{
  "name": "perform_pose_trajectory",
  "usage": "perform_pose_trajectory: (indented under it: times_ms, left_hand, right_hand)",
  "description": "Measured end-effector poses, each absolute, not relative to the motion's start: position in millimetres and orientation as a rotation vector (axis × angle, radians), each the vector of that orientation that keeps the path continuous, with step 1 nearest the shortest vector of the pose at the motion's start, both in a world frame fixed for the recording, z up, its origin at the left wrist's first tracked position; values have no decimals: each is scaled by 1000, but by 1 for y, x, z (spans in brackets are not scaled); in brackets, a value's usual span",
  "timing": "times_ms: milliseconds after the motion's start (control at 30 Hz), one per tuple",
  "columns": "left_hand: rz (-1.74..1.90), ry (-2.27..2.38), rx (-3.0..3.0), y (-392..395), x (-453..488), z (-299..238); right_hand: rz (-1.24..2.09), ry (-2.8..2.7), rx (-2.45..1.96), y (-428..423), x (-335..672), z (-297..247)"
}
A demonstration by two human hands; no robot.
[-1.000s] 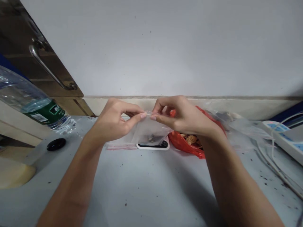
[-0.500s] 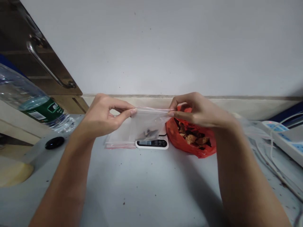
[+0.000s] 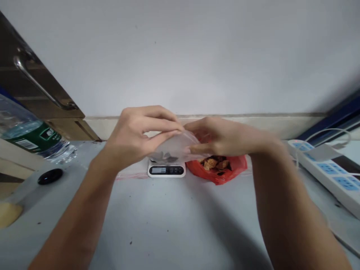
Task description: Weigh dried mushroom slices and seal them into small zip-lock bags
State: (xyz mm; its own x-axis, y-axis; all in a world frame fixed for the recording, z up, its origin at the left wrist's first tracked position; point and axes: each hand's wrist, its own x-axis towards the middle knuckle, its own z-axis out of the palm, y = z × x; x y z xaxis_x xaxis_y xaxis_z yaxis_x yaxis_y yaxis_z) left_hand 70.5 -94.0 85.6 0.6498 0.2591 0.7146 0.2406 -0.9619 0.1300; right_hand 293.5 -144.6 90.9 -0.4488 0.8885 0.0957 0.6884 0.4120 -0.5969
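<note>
Here's the clear bag (image 3: pixel 171 147) over the scale (image 3: pixel 167 171), between the left hand (image 3: pixel 140 131) and the right hand (image 3: pixel 221 135), top pinched in the left, the right touching its other side, grip too blurred to call.

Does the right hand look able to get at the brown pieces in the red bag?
Probably yes: the red bag sits open close to the right hand, brown pieces showing, though that hand is at the clear bag just now.
</note>
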Motion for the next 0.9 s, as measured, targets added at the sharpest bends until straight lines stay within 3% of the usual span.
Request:
perform_pose_trajectory:
  times_ms: [233, 367, 467, 667, 800, 900]
  left_hand:
    - [1723, 519, 2784, -108, 114, 78]
    - [1297, 408, 2801, -106, 123, 58]
    - [899, 345, 2821, -103, 131, 40]
    - [674, 400, 2803, -104, 135, 19]
    - [648, 423, 2777, -105, 126, 22]
    - [617, 431, 2771, -104, 118, 25]
  right_hand:
    - [622, -1823, -1386, -177, 346, 91]
    - [-16, -1387, -1405, -211, 386, 80]
    - [-424, -1536, -1518, -226, 411, 48]
    - [-320, -2077, -1752, -231, 437, -22]
    - [-478, -1974, -1648, -227, 414, -4]
    - [-404, -2007, -1493, -221, 383, 19]
